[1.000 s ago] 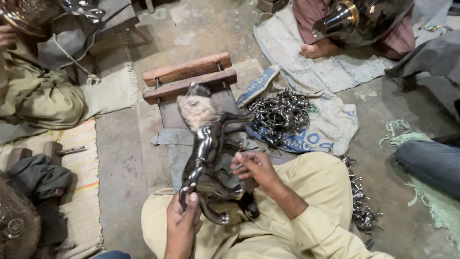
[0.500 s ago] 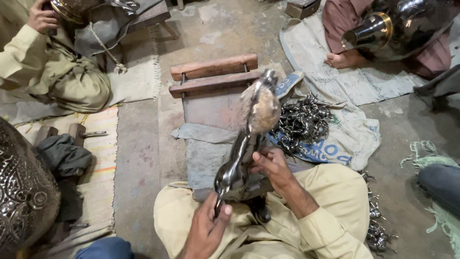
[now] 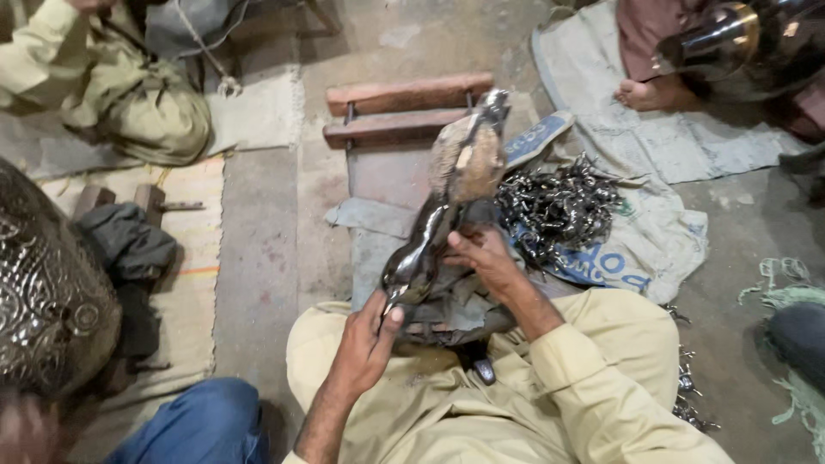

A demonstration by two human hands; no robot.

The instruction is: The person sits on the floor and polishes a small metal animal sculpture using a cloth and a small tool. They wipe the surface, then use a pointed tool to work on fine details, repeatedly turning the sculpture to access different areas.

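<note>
While the person is sitting cross-legged on the floor (image 3: pixel 258 258) in pale yellow clothes, the head view is showing both hands working on a dark, shiny metal figure (image 3: pixel 425 249) that is running lengthwise from the lap up and away toward the far side. The left hand (image 3: pixel 365 344) is closing around the near, lower end of the figure, thumb lying on top. The right hand (image 3: pixel 485 258) is gripping the figure's middle from the right, fingers curled over it. At the far end of the figure a dusty brown pad (image 3: pixel 466 163) is sitting, tilted over a wooden block (image 3: pixel 404 112) made of two reddish bars. Just right of the figure a heap of small dark metal pieces (image 3: pixel 559 206) is lying on a pale printed sack (image 3: pixel 662 232). At the near left a large embossed metal vessel (image 3: pixel 51 301) is filling the edge of the view, with a dark cloth (image 3: pixel 129 245) beside it on a striped mat (image 3: pixel 189 223). Far left, another person in yellow-green clothes (image 3: pixel 129 94) is sitting, and far right a third person's bare foot (image 3: pixel 640 93) is resting on a grey cloth (image 3: pixel 601 112) near a polished metal vessel (image 3: pixel 730 39).
</note>
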